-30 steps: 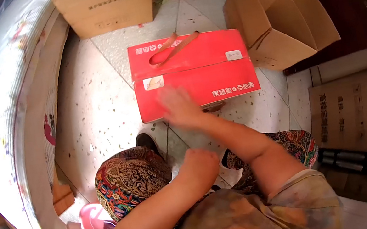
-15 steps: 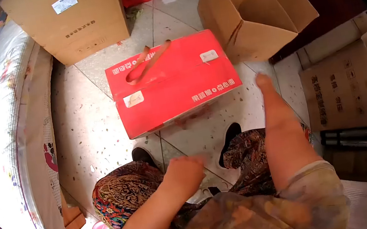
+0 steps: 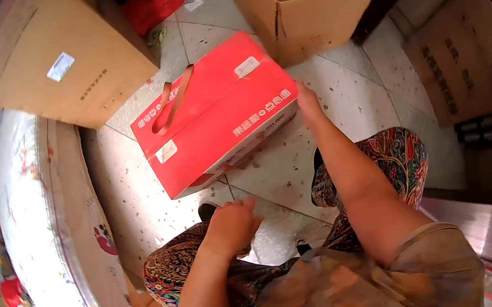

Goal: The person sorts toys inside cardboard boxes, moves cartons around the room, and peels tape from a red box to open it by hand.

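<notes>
A red gift box (image 3: 216, 110) with white lettering, two pale stickers and a brown ribbon handle (image 3: 176, 103) rests on the tiled floor in front of me. My right hand (image 3: 307, 101) is against its right end, near the front corner. The fingers of that hand are mostly hidden, so a grip cannot be made out. Above my left knee, apart from the box, is my left hand (image 3: 232, 226). Its fingers are curled in, and I see nothing held in them.
A tall cardboard carton (image 3: 64, 60) stands behind the box on the left, and an open carton (image 3: 324, 20) behind on the right. A plastic-wrapped mattress-like bundle (image 3: 44, 233) lines the left side. More cardboard (image 3: 470, 51) leans at the right. Red cloth (image 3: 152, 12) lies beyond.
My right hand has moved from beside the red gift box to contact with its right end. My left hand stays curled near my knee. The whole view has turned and shifted.
</notes>
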Available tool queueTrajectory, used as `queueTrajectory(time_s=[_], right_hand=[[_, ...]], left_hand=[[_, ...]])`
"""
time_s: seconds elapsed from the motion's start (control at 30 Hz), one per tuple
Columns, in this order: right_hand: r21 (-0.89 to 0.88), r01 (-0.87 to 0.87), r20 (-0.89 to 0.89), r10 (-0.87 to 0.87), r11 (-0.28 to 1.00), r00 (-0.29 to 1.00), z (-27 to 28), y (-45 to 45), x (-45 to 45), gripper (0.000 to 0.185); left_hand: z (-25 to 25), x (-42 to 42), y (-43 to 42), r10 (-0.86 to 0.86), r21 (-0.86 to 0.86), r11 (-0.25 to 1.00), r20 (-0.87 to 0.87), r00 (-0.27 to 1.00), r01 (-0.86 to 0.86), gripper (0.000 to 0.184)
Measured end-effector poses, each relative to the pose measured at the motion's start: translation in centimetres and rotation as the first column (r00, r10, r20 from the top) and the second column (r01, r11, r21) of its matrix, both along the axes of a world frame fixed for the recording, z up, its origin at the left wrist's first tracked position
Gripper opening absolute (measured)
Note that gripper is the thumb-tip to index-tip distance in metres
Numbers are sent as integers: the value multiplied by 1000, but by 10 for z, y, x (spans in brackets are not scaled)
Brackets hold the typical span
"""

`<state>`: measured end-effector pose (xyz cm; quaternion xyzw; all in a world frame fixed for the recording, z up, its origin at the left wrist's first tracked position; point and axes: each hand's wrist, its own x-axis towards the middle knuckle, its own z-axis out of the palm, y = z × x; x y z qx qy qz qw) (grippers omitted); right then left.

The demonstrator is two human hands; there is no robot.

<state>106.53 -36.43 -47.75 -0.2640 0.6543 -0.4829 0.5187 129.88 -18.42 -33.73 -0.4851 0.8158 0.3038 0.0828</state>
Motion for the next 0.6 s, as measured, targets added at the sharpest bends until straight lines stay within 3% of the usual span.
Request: queueTrajectory(time_s=[0.03, 0.07, 0.13, 0.2, 0.27, 0.3, 0.37, 0.4, 0.47, 0.53, 0.6], right_hand=[[-40, -2, -123, -3, 999, 992, -2, 6, 2, 51], [-33, 30, -96, -33, 999, 995, 5, 16, 4, 51], [112, -107, -460, 147, 988, 876, 25, 36, 11, 45], [75, -78, -453, 103, 994, 885, 25, 59, 24, 42], [-73, -57, -452, 18, 996, 892, 30, 88, 41, 43], [-58, -41, -431, 12, 997, 902, 27, 103, 47, 43], [-88, -173, -507, 106, 981, 856, 22, 130, 58, 42], [-75, -157, -485, 101, 985, 868, 25, 142, 59, 42], [40, -395, -451, 369, 918, 813, 31, 161, 57, 44], [130, -432, -441, 443, 892, 781, 15, 158, 59, 41], [215, -473, -428, 517, 855, 741, -6, 154, 58, 39]], left_hand=[[2, -1, -3, 13, 39, 999, 6, 1000, -13, 37], [2, -1, -2, -17, 46, 999, 34, 999, 16, 37], [-3, -1, -6, 24, 46, 999, 49, 999, -26, 37], [-6, 0, -9, -3, 37, 999, 84, 996, 0, 37], [-13, -1, -10, 85, 12, 996, 58, 995, -86, 36], [-17, 0, -11, 90, 17, 996, 60, 994, -91, 37], [-29, 5, -12, 115, 51, 992, 85, 990, -120, 37], [-33, 6, -11, 158, 70, 984, 84, 984, -164, 36], [-42, 11, -11, 196, 38, 980, 37, 980, -198, 35], [-56, 20, -12, 168, -52, 984, -36, 985, -170, 29], [-55, 16, -13, 256, 17, 966, 93, 962, -259, 23]])
